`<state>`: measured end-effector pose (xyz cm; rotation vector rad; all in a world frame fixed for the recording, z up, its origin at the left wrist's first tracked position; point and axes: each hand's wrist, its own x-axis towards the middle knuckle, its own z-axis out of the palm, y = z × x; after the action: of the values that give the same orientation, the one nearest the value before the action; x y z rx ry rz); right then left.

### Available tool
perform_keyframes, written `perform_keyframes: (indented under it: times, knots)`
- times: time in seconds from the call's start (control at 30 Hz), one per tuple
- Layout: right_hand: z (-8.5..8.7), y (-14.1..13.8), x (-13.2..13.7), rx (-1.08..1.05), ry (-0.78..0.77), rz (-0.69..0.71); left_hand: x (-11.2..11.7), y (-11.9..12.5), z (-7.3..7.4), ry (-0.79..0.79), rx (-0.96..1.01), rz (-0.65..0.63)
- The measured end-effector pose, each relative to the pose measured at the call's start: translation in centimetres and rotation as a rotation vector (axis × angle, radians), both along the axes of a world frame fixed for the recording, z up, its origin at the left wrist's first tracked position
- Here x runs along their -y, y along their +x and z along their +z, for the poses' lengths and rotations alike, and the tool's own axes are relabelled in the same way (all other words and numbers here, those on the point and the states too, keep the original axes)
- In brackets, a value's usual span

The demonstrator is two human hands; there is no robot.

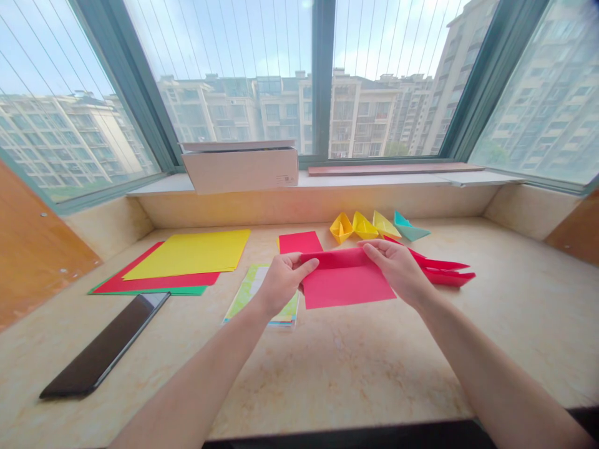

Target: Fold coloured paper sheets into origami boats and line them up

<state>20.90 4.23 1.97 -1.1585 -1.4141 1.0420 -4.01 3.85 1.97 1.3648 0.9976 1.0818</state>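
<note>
A sheet of red paper [349, 284] is held up between my two hands, its upper part folded over along the top. My left hand [283, 280] pinches the left end of the fold, thumb on the near face. At the other end, my right hand [397, 268] grips the upper right corner between thumb and fingers. Just behind the sheet lies a small stack of red paper [301, 242]. Red folded paper boats [449, 274] rest beyond my right hand, partly hidden by it. Under my left hand is a green-and-white paper pack [253, 290].
A dark phone [107, 343] lies at the left, near large yellow sheets [191, 252] over red and green ones. Yellow paper boats [365, 226] and a teal boat [409, 227] stand at the back. A white box [241, 169] sits on the window ledge.
</note>
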Motion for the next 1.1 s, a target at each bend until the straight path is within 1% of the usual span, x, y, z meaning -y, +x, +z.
perform_keyframes:
  times: [0.13, 0.2, 0.33, 0.53, 0.57, 0.6, 0.63, 0.7, 0.73, 0.77, 0.8, 0.87, 0.93, 0.97, 1.03, 1.1]
  knots:
    - [0.2, -0.1, 0.2, -0.051, -0.045, 0.142, -0.3, -0.1, -0.2, 0.022, 0.01, 0.019]
    - [0.2, -0.1, 0.3, -0.118, -0.06, 0.178, -0.4, -0.1, -0.3, 0.022, -0.004, 0.016]
    - [0.1, -0.3, 0.2, -0.173, -0.047, 0.148, -0.3, 0.0, -0.2, 0.029, -0.042, 0.029]
    - [-0.3, -0.2, -0.2, -0.089, -0.03, 0.153, -0.2, 0.0, 0.0, 0.06, -0.072, 0.024]
    - [-0.5, -0.2, -0.4, -0.057, -0.004, 0.14, -0.2, 0.0, 0.0, 0.078, -0.095, 0.035]
    - [-0.8, -0.1, -0.5, -0.001, 0.047, 0.098, -0.2, -0.1, -0.1, 0.11, -0.14, 0.053]
    - [-1.0, 0.0, -0.7, 0.084, 0.13, 0.028, -0.2, -0.1, -0.1, 0.164, -0.209, 0.08]
    - [-1.3, -0.1, -0.6, 0.312, 0.372, -0.139, -0.1, -0.3, -0.2, 0.33, -0.392, 0.146]
    - [-1.4, -0.3, -0.5, 0.424, 0.507, -0.197, 0.0, -0.3, -0.2, 0.426, -0.484, 0.171]
    - [-1.3, -0.6, -0.1, 0.518, 0.633, -0.209, 0.3, -0.3, -0.3, 0.52, -0.563, 0.176]
    - [-1.2, -1.1, 0.3, 0.588, 0.737, -0.174, 0.6, -0.2, -0.2, 0.604, -0.623, 0.157]
    - [-0.8, -2.1, 1.3, 0.657, 0.874, -0.024, 1.3, 0.0, -0.2, 0.729, -0.696, 0.067]
    - [-0.4, -3.2, 2.4, 0.653, 0.924, 0.063, 2.1, 0.5, -0.1, 0.789, -0.731, -0.006]
    - [-0.2, -3.7, 2.8, 0.623, 0.923, 0.065, 2.4, 0.7, 0.0, 0.787, -0.736, -0.022]
    - [0.1, -4.2, 3.4, 0.566, 0.892, 0.045, 2.8, 1.1, 0.1, 0.737, -0.709, -0.037]
    - [0.2, -4.3, 3.6, 0.518, 0.829, 0.023, 3.0, 1.5, 0.2, 0.649, -0.635, -0.054]
